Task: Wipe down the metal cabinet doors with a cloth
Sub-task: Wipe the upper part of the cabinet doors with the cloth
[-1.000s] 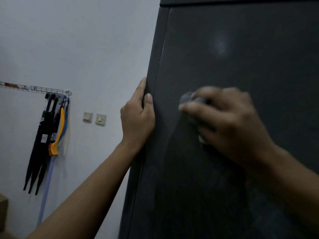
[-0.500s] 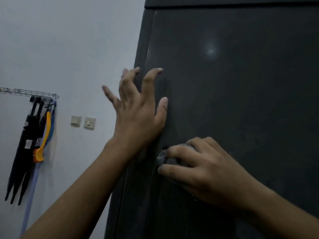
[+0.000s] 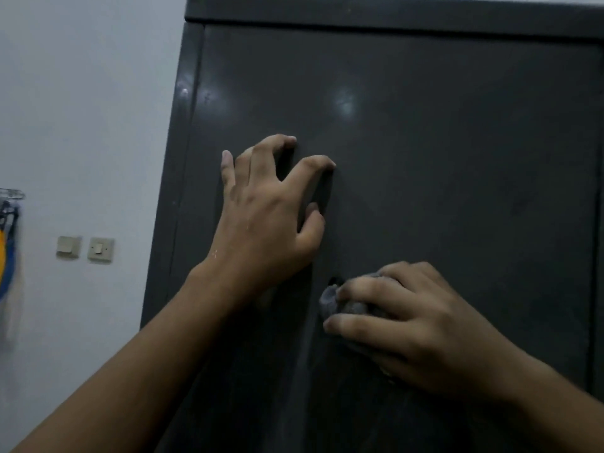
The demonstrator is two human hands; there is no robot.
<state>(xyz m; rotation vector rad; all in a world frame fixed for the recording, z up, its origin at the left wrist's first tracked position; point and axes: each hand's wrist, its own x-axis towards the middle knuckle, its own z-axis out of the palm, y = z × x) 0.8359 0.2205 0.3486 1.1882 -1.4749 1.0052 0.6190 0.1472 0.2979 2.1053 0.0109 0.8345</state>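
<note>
Grey cloth (image 3: 330,300) was seen bunched under the right grip (image 3: 415,325), whose fingers were curled over it and pressed it against the door (image 3: 457,158). Only a wad of it showed past the fingertips, on the side toward the left grip (image 3: 268,217). That grip was spread, fingers arched and tips planted on the door, with nothing held, just above and left of the right grip. The door's long axis was judged to run upright, with most of its face lying above and right of the right grip. The next stroke was therefore judged to fall to the right grip, carried up or across, away from the left. Switches (image 3: 85,249) were set on the wall (image 3: 81,93), well left of both grips.
</note>
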